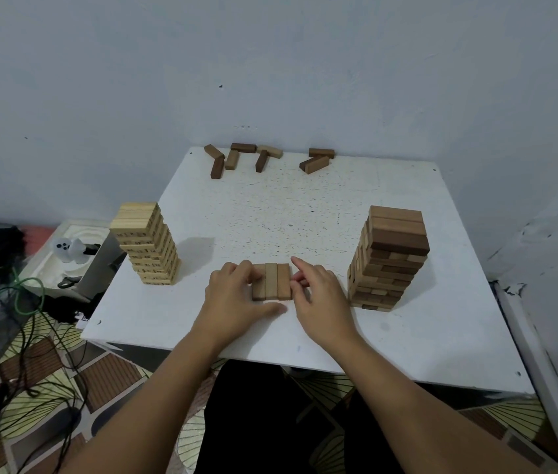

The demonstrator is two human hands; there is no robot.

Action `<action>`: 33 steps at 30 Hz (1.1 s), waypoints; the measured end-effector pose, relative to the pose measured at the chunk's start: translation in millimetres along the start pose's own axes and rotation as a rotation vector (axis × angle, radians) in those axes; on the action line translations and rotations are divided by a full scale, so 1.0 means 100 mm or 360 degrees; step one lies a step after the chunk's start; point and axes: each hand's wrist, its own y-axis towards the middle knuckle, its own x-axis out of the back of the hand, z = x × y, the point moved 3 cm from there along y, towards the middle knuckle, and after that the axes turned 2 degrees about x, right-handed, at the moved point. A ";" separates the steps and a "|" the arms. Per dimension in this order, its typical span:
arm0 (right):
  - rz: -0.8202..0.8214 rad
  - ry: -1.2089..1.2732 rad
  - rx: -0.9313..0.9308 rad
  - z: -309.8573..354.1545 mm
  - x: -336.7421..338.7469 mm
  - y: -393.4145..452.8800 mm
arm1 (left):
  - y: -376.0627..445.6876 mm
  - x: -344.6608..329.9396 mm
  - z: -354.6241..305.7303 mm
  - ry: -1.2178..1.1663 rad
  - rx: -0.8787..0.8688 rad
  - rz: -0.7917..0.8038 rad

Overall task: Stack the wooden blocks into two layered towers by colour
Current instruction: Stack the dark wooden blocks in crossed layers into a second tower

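Desk: a white square desk (305, 330) stands in the corner of a pale room, and I look down on it from above.
Three blocks: a flat row of three brown wooden blocks (271, 281) lies side by side at the near middle of the desk, their long sides touching and their ends pointing away from me.
My left hand: my left hand (236, 295) rests against the left side of the row; its fingers (241, 268) curl round the far left corner and the thumb lies along the near end, so it holds the row.
My right hand: my right hand (318, 295) sits at the right side of the row; its fingers (299, 278) are bent and press the right-hand block, with the forefinger lifted and pointing far-left.
Pale tower: a tall tower of light wooden blocks (147, 244) stands on the left edge of the desk, well apart from my hands.
Dark tower: a tower of brown wooden blocks (388, 258) stands on the right of the desk, near my right hand but not touching it.
Loose blocks: loose brown blocks (263, 157) lie scattered along the far edge, by the wall.
Beside the desk: a white foam tray (75, 234) and green and black cables (31, 302) lie on the floor to the left.
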 end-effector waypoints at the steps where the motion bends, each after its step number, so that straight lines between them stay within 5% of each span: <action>1: 0.0001 -0.0016 -0.0003 0.00 0.00 0.00 | 0.04 0.07 0.01 -0.0053 0.0014 0.0109; 10: 0.0406 -0.0101 -0.0164 0.10 0.08 0.08 | 0.31 0.31 0.00 -0.0097 0.0124 0.0619; 14: 0.0611 -0.0164 -0.0166 0.12 0.11 0.14 | 0.32 0.29 0.02 -0.0175 0.0136 0.0571; 33: 0.0741 -0.0337 -0.0094 0.16 0.22 0.34 | 0.31 0.28 0.05 -0.0242 0.0012 0.0510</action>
